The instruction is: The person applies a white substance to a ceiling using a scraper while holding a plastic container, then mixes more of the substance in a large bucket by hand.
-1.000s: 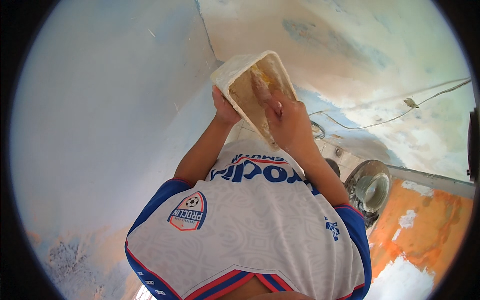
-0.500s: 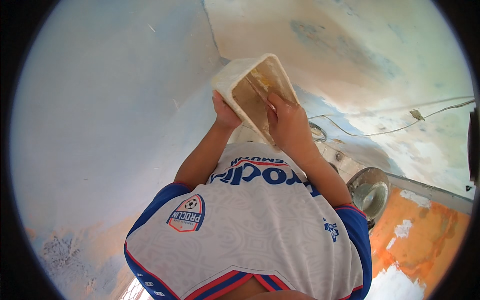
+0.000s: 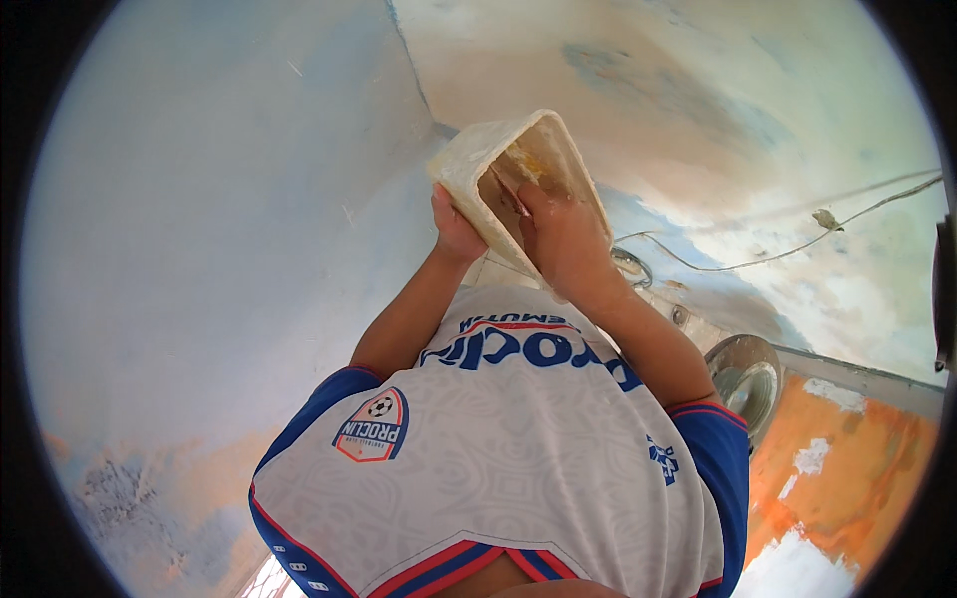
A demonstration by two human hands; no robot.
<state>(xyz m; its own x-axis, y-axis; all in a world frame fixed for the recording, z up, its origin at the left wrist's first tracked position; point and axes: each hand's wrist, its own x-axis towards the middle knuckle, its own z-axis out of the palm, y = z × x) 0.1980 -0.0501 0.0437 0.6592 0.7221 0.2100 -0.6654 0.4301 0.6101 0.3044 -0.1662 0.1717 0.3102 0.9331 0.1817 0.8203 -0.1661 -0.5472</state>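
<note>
Held out in front of my chest is a deep off-white rectangular tub point(image 3: 477, 151), tilted so that its mouth faces me and to the right. Pale and yellowish residue coats its inside. My left hand point(image 3: 459, 229) is closed on the tub's left side, supporting it from outside. My right hand point(image 3: 570, 244) reaches into the mouth, fingers wrapped round a thin flat scraper point(image 3: 508, 191). Most of this tool is hidden by the hand and the tub wall, so its full shape does not show.
Patchy, plastered walls meet at a corner just beyond the tub. A thin cable point(image 3: 738, 268) runs along the right wall to a coil point(image 3: 630, 266) near the floor. At lower right stands a round bucket point(image 3: 750, 389), beside an orange, white-patched surface point(image 3: 837, 468).
My right hand has pushed deeper into the tub and swung left with the scraper. The tub has shifted slightly right, my left hand staying on it.
</note>
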